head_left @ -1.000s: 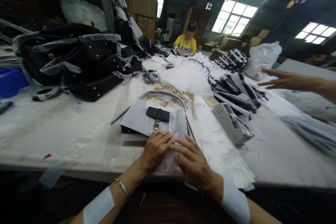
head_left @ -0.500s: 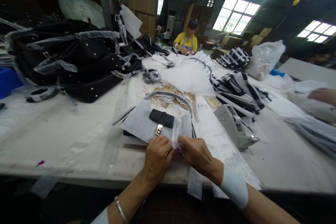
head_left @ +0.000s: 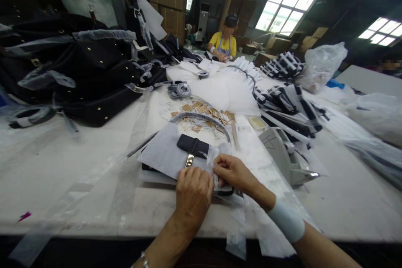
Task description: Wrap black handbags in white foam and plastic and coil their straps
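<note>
My left hand (head_left: 193, 199) lies fingers-down on the near edge of a grey-white padding sheet (head_left: 160, 153), and I cannot tell whether it grips anything. My right hand (head_left: 234, 173) pinches a clear plastic film (head_left: 213, 163) beside the sheet. The film lies over a black leather bag flap (head_left: 192, 146) with a gold metal clasp (head_left: 189, 161). Under the sheet, a black bag body (head_left: 226, 191) shows only at its edges, and the rest of it is hidden.
Plastic-wrapped black handbags (head_left: 72, 71) are heaped on the left. Beyond my hands lie beige card tags (head_left: 201, 113), white foam sheets (head_left: 226, 94) and black-and-white strapping (head_left: 285, 109). A grey plastic dispenser (head_left: 282, 155) stands right. A person in yellow (head_left: 222, 46) works at the far end.
My hands have parted: the left has dropped from the film onto the sheet's edge, while the right still pinches the film. Another person's hand has left the view on the right.
</note>
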A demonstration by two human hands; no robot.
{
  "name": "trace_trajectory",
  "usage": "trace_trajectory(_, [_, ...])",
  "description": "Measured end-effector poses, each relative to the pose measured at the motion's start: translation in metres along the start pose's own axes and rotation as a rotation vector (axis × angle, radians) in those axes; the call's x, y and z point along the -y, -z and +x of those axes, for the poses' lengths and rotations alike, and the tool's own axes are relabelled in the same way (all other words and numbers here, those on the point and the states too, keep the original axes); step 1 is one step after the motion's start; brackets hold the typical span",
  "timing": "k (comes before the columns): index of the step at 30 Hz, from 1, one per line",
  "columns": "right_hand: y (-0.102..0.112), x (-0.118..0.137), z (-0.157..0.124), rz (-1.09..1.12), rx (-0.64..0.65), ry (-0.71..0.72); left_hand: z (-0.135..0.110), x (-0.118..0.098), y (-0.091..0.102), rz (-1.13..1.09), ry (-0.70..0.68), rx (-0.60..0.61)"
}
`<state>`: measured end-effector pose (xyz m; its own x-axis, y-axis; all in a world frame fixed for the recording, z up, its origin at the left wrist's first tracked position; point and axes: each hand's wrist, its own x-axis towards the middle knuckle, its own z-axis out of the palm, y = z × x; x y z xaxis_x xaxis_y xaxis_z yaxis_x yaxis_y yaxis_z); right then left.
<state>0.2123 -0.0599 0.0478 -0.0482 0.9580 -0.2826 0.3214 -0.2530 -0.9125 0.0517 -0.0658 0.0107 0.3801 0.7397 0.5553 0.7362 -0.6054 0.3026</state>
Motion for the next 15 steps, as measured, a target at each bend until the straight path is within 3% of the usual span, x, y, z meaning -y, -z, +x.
trace_trajectory(4, [0.004,0.005,0.005,0.043,0.078,-0.071,0.000,-0.002,0.000,0.029,-0.007,0.013])
trace_trajectory(10, [-0.001,-0.005,0.009,-0.019,-0.078,-0.013,-0.002,-0.001,0.000,0.004,-0.009,-0.035])
trace_trajectory(15, [-0.006,-0.014,0.016,-0.219,-0.166,0.084,-0.005,0.004,-0.001,-0.030,-0.163,-0.077])
